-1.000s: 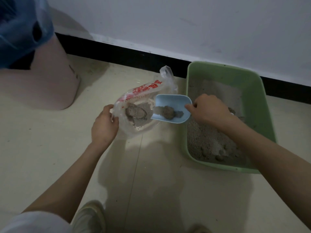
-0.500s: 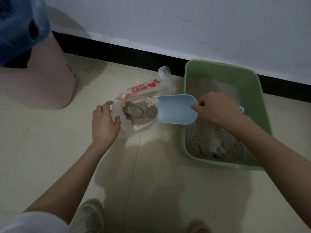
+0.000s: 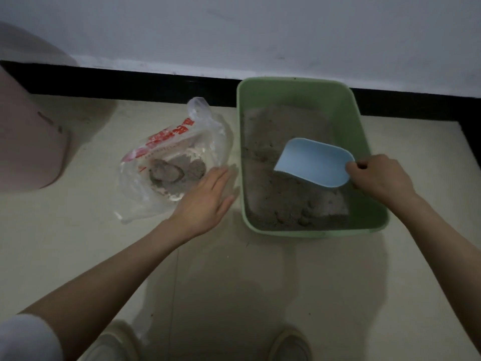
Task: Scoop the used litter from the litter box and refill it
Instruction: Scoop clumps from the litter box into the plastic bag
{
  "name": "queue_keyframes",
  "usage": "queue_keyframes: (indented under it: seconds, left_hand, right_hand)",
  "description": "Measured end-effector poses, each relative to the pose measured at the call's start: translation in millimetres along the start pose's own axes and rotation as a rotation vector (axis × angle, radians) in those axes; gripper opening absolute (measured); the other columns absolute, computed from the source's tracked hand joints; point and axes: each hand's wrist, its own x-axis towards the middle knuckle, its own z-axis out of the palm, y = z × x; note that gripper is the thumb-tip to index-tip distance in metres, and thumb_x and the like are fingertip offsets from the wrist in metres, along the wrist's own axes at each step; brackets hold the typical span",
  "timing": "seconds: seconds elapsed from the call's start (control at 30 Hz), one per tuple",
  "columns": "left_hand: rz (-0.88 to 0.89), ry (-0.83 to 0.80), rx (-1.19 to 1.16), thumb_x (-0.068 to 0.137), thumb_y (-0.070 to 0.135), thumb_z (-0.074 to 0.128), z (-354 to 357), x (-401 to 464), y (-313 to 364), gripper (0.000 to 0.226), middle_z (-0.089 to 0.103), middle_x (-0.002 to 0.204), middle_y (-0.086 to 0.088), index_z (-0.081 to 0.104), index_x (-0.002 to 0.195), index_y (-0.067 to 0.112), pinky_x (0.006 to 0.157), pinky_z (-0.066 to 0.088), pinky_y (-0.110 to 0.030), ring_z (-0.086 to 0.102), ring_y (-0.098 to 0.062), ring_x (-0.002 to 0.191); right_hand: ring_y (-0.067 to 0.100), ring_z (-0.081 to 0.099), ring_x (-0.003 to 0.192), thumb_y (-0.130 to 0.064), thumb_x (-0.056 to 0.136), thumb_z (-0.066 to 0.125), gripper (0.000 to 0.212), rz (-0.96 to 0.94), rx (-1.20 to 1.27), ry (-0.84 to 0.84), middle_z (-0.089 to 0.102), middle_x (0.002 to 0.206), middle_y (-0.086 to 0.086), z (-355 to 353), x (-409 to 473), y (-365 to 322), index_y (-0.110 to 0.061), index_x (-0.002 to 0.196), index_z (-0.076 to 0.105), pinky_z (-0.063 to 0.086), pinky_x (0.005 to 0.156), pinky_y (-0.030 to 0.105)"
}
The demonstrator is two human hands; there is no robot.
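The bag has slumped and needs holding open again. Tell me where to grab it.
Pinch the plastic bag at its near rim, just ahead of the left hand, coming from the person's side. The mouth gapes there over the clumps, while the far handle loop sticks up, away from the opening.

Dim, grainy indoor light; soft shadows pool on the pale tiled floor (image 3: 78, 256), and wide-angle edges bend and blur.

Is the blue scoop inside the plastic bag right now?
No, the blue scoop is over the litter in the green litter box, held by the right hand, apart from the plastic bag.
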Motion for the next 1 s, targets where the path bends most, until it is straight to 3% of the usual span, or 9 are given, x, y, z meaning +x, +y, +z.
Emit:
queue_keyframes:
  seconds: [0.1, 0.2, 0.3, 0.5, 0.73, 0.87, 1.0]
  left_hand:
    - [-0.010, -0.087, 0.003, 0.087, 0.059, 0.011, 4, 13, 12, 0.080, 0.004, 0.157, -0.009, 0.008, 0.147, 0.006, 0.112, 0.000, -0.026, 0.005, -0.021, 0.144]
    - [-0.046, -0.126, 0.054, 0.096, 0.049, 0.024, 5, 21, 16, 0.072, -0.011, 0.156, -0.008, -0.004, 0.147, 0.007, 0.118, 0.002, -0.033, -0.007, -0.017, 0.144]
    - [-0.050, -0.134, 0.097, 0.097, 0.043, 0.026, 6, 24, 22, 0.070, -0.017, 0.155, -0.007, -0.008, 0.147, 0.007, 0.118, 0.003, -0.036, -0.012, -0.016, 0.143]
    - [-0.065, -0.117, 0.079, 0.097, 0.039, 0.029, 9, 26, 27, 0.070, -0.014, 0.156, -0.008, -0.006, 0.147, 0.005, 0.118, 0.004, -0.037, -0.010, -0.016, 0.144]
    - [-0.068, -0.095, 0.045, 0.096, 0.037, 0.033, 10, 24, 28, 0.069, -0.010, 0.156, -0.009, -0.003, 0.147, 0.005, 0.118, 0.007, -0.038, -0.007, -0.017, 0.144]
    - [-0.066, -0.074, 0.018, 0.097, 0.037, 0.032, 11, 23, 25, 0.068, -0.008, 0.157, -0.008, -0.002, 0.147, 0.006, 0.118, 0.006, -0.037, -0.005, -0.016, 0.144]
    - [-0.064, -0.072, 0.011, 0.097, 0.037, 0.032, 12, 24, 25, 0.069, -0.009, 0.156, -0.008, -0.002, 0.147, 0.006, 0.117, 0.005, -0.035, -0.004, -0.016, 0.144]
  right_hand:
    - [0.034, 0.056, 0.069, -0.031, 0.087, 0.047, 0.033, 0.094, -0.131, 0.025, 0.058, 0.068, 0.015, -3, 3, 26, -0.008, 0.070, 0.063, 0.038, 0.063, 0.029]
    - [0.030, 0.050, 0.062, -0.028, 0.086, 0.047, 0.033, 0.160, -0.249, 0.092, 0.047, 0.058, 0.010, -13, 12, 43, -0.004, 0.068, 0.060, 0.034, 0.063, 0.029]
    - [0.029, 0.049, 0.065, -0.027, 0.087, 0.049, 0.028, 0.168, -0.344, 0.062, 0.047, 0.063, 0.010, -18, 22, 45, -0.004, 0.077, 0.061, 0.034, 0.065, 0.030]
    - [0.024, 0.053, 0.068, -0.024, 0.089, 0.050, 0.021, 0.132, -0.426, -0.035, 0.050, 0.066, 0.007, 6, 31, 28, -0.006, 0.084, 0.059, 0.037, 0.065, 0.031]
    - [0.034, 0.059, 0.103, -0.018, 0.089, 0.046, 0.029, 0.174, -0.231, -0.133, 0.061, 0.113, 0.019, 33, 32, 17, -0.002, 0.108, 0.060, 0.039, 0.079, 0.032]
    - [0.035, 0.058, 0.093, -0.025, 0.092, 0.042, 0.033, 0.216, -0.139, -0.124, 0.063, 0.109, 0.021, 47, 30, 32, -0.001, 0.099, 0.062, 0.037, 0.074, 0.031]
    - [0.040, 0.059, 0.099, -0.032, 0.094, 0.039, 0.044, 0.240, -0.046, -0.162, 0.063, 0.110, 0.026, 57, 27, 46, 0.003, 0.105, 0.064, 0.044, 0.078, 0.035]
